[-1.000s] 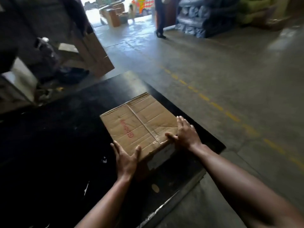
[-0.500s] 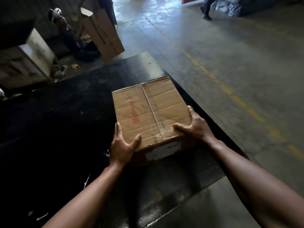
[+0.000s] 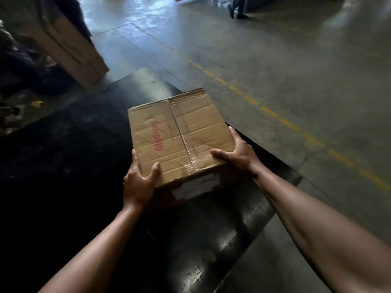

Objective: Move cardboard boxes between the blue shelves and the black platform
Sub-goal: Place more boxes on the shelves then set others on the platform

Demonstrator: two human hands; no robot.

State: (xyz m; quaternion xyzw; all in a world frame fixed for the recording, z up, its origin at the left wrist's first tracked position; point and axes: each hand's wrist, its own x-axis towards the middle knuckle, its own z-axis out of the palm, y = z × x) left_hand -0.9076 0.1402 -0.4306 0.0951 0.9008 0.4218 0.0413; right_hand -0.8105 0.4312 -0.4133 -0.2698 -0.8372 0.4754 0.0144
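Observation:
A taped brown cardboard box (image 3: 179,134) with red lettering sits on the black platform (image 3: 69,166), close to its right edge. My left hand (image 3: 139,180) grips the box's near left corner, thumb on top and fingers down the left side. My right hand (image 3: 239,152) grips the near right corner, thumb lying on the top flap and fingers along the right side. A white label shows on the box's near face. No blue shelves are in view.
A large tilted cardboard box (image 3: 69,49) stands on the floor beyond the platform's far left corner, beside dark clutter. Grey concrete floor with a dashed yellow line (image 3: 268,112) runs to the right. A person's legs (image 3: 238,7) are far back.
My hands went from lying flat on the box top to gripping its near corners. The box turned a little and now sits squarer to me.

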